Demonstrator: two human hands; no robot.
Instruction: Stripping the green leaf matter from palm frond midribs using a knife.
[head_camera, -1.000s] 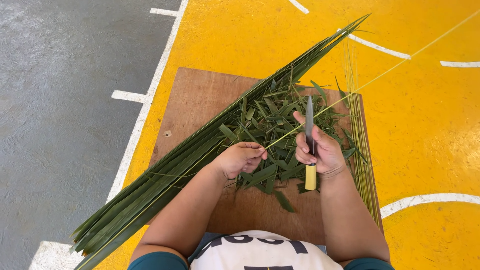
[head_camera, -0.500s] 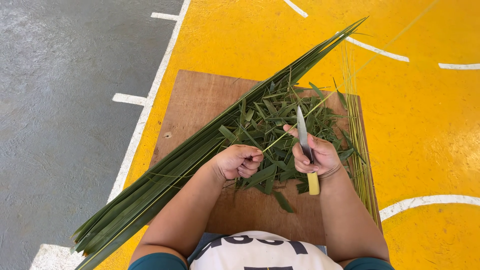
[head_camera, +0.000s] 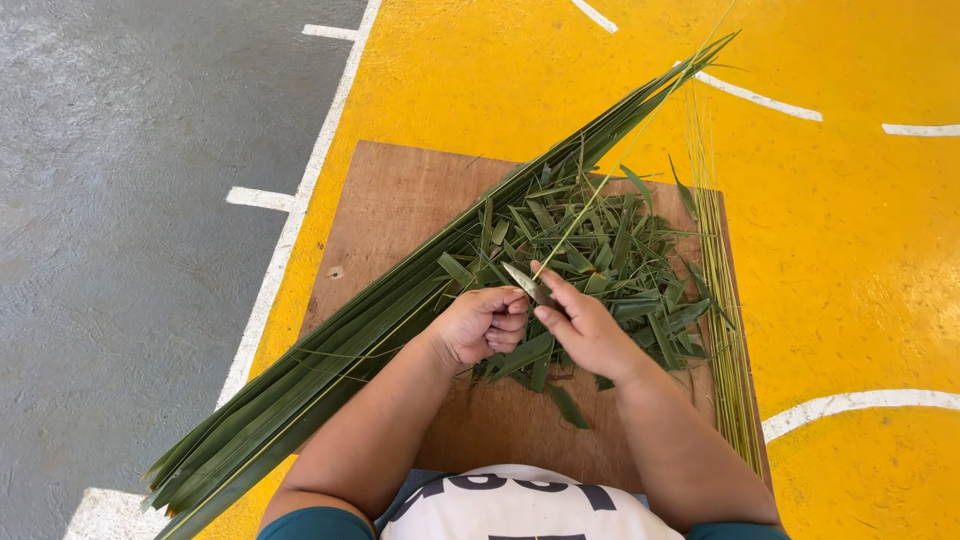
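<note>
The yellow-painted floor with white curved lines (head_camera: 850, 250) fills most of the view, beside a strip of bare grey concrete (head_camera: 120, 250). On the yellow paint lies a flat brown wooden board (head_camera: 400, 200). Across its left edge runs a long bundle of whole green palm leaflets (head_camera: 330, 350), slanting from near the person's left elbow up to the far right. A heap of short cut green leaf scraps (head_camera: 620, 250) covers the middle of the board, and along its right edge lies a row of thin pale-green stripped midribs (head_camera: 725, 330).

Judging by these piles, a good number of leaflets are already stripped, yet the whole bundle remains thick, so much is left.

The left hand (head_camera: 482, 325) is curled into a loose fist, fingers closed on the near end of one thin green leaf rib (head_camera: 600, 195), which runs up and away over the scraps toward the far right. The right hand (head_camera: 585, 325) is just beside it, nearly touching, fingers wrapped round a small knife with a grey blade (head_camera: 525, 280); the blade tip points up and to the left, against the rib near the left hand's fingers. The handle is hidden in the palm.

A second ago the knife stood upright with its yellow handle showing below the right hand, and the hands were further apart; now the blade is tilted over to the rib.
</note>
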